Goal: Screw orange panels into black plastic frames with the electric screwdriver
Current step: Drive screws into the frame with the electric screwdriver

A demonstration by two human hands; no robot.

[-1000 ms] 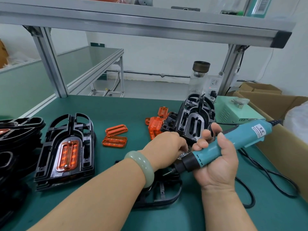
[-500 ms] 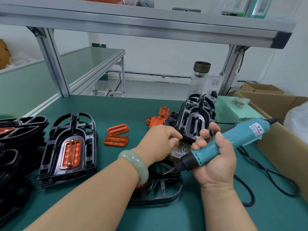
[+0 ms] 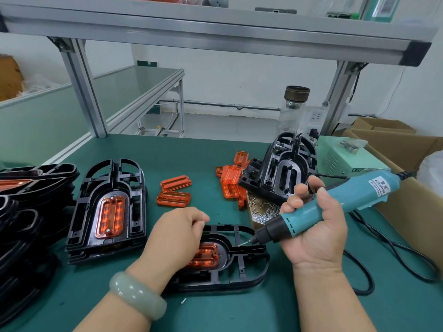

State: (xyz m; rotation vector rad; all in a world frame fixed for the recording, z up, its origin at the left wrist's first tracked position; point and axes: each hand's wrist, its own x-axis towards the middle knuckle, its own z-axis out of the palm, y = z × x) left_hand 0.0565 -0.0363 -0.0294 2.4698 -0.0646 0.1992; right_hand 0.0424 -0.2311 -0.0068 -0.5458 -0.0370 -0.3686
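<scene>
1. Right hand (image 3: 316, 233) grips the electric screwdriver (image 3: 335, 202), bit over the black frame (image 3: 239, 269); my left hand (image 3: 177, 233) rests curled on that frame, and I cannot tell whether it pinches anything.
2. Its orange panel (image 3: 207, 258) sits seated, partly under my left hand.
3. Screws (image 3: 263, 209) lie just behind; loose panels (image 3: 175, 190) farther left.

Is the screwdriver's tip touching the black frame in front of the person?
Cannot tell. The head view shows the screwdriver's tip over the black frame, but neither contact nor gap shows plainly.
</scene>
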